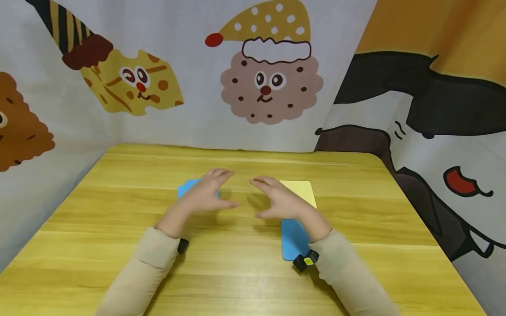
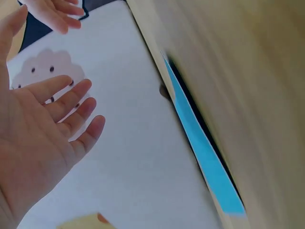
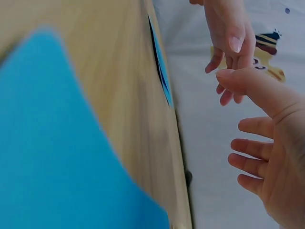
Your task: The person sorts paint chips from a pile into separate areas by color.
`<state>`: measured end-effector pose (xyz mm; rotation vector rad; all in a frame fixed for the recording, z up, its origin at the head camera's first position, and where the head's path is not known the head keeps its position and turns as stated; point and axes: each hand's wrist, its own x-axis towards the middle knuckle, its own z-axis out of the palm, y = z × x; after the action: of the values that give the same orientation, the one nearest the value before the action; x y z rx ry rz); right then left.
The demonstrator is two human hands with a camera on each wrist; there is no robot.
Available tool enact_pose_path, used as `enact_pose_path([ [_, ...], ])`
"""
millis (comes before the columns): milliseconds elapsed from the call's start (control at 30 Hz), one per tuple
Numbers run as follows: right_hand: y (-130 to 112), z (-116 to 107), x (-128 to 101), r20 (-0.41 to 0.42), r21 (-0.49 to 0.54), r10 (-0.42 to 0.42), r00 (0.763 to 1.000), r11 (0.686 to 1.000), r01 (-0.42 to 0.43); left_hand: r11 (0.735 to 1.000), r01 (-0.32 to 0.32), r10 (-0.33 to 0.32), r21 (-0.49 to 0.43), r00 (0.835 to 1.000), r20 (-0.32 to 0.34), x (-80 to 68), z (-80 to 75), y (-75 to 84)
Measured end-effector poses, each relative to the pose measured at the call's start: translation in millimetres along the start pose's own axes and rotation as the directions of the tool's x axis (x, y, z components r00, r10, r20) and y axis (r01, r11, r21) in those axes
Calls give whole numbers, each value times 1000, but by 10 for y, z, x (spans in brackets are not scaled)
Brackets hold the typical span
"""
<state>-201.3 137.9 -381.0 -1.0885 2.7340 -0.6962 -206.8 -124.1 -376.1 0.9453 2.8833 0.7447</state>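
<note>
My left hand (image 1: 205, 193) hovers over the table with fingers spread and the thumb apart, holding nothing. It hides part of a blue card (image 1: 187, 187) lying at the left; the same blue sheet (image 2: 202, 152) shows in the left wrist view. Facing it, my right hand (image 1: 281, 199) is also spread, with nothing in it. A gap separates the two hands, palms turned toward each other. Under the right hand and wrist lie a pale yellow card (image 1: 302, 191) and, nearer to me, a second blue card (image 1: 293, 241), both partly covered.
The cards lie on a wood-grain table (image 1: 237, 281). Behind it hangs a white curtain (image 1: 197, 123) with cartoon prints, which continues along both sides. Small black devices sit at the left cuff (image 1: 156, 248) and right cuff (image 1: 332, 250).
</note>
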Motion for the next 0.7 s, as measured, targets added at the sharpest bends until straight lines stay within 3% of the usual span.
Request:
enact_pose_path([
  [333, -209, 270, 294, 27, -4, -29, 999, 1000, 29, 995, 101, -101, 12, 995, -24, -338, -143, -338],
  [700, -342, 513, 689, 28, -47, -40, 999, 998, 41, 985, 152, -154, 85, 988, 11, -507, -220, -709],
])
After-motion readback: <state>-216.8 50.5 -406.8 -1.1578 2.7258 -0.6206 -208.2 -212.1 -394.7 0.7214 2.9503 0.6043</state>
